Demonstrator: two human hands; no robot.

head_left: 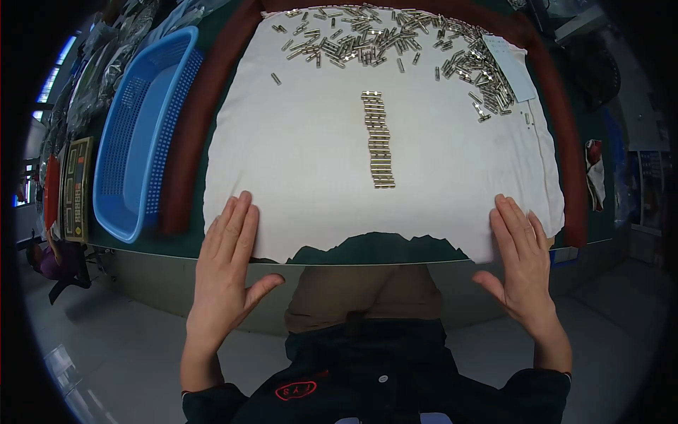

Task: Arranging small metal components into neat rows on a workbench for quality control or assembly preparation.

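Observation:
My left hand [229,258] lies flat on the near left part of a white cloth [296,148], fingers stretched out and thumb apart. At the near right, my right hand [521,258] rests the same way on the cloth, also holding nothing. Between and beyond them, a column of small shiny metal cylinder parts [379,140] lies side by side in a slightly wavy line. Farther back is a loose heap of similar metal parts [360,42]. Another pile of these parts [484,74] spreads over the far right, next to a pale sheet of paper [510,67].
A blue perforated basket [145,134] stands left of the cloth, beside a brown padded border [191,134] that runs around the cloth's sides and back. Plastic bags [106,63] and a box [76,189] are at the far left. A person [60,258] sits in the left background.

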